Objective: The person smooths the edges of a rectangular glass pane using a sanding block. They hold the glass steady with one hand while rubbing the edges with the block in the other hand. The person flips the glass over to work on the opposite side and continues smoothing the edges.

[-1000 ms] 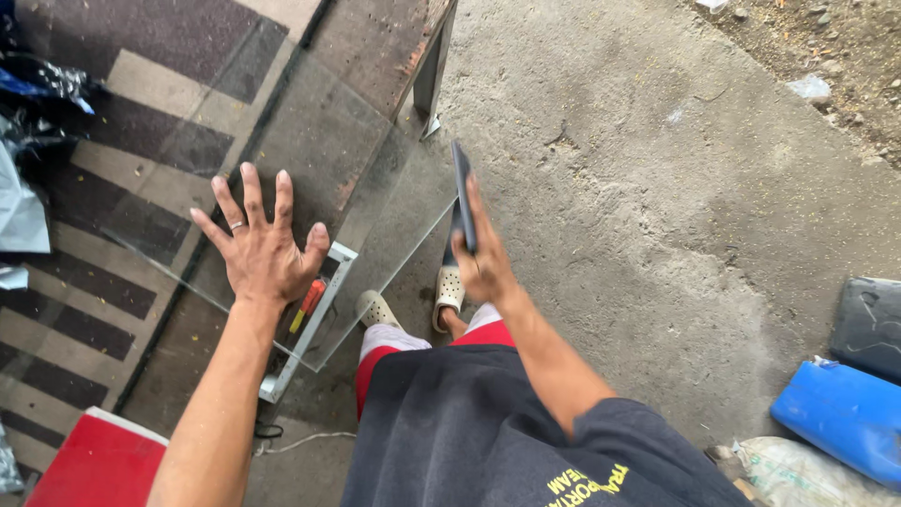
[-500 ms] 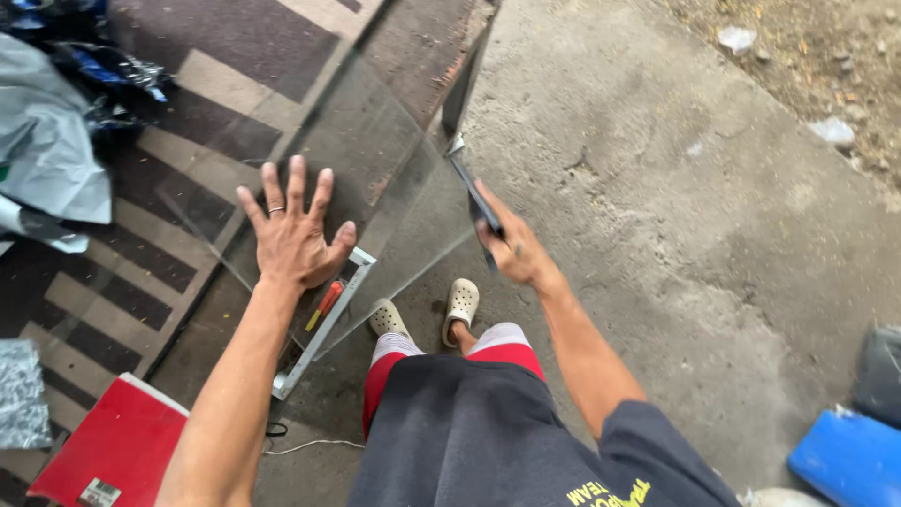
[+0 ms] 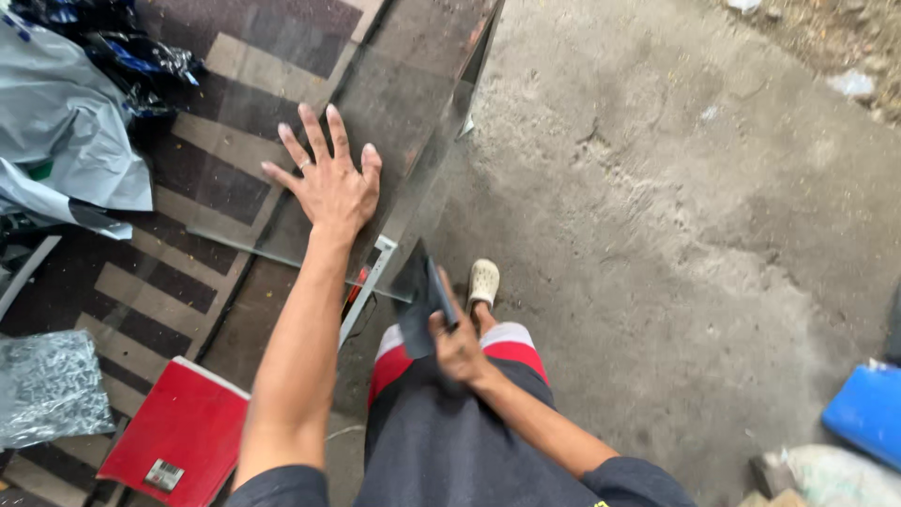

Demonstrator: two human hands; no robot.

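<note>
Rough grey concrete floor fills the right side of the view, cracked and dusty, while a patterned mat of dark and tan rectangles covers the ground from about 8 to 11 o'clock. A large clear glass sheet stands tilted between the two, its upper edge running toward 12 o'clock and its lower edge near the middle of the view, with the mat showing through it. The left hand lies flat against the glass with all fingers spread wide, pressing on the pane rather than closing around anything. The right hand, just below centre, is clenched around a thin dark flat piece that looks like an offcut of glass, held upright by its edge just beside the lower corner of the big sheet; whether the two pieces touch cannot be told. A pale metal bar lies on the ground under the sheet's lower edge, with something red and orange beside it. One foot in a cream clog stands on the concrete just right of the offcut, above red-and-white trimmed dark shorts. A red flat box rests at 7 o'clock, a grey plastic bag at 10 o'clock, a clear bag of small parts at 8 o'clock, and a blue container at 4 o'clock.
</note>
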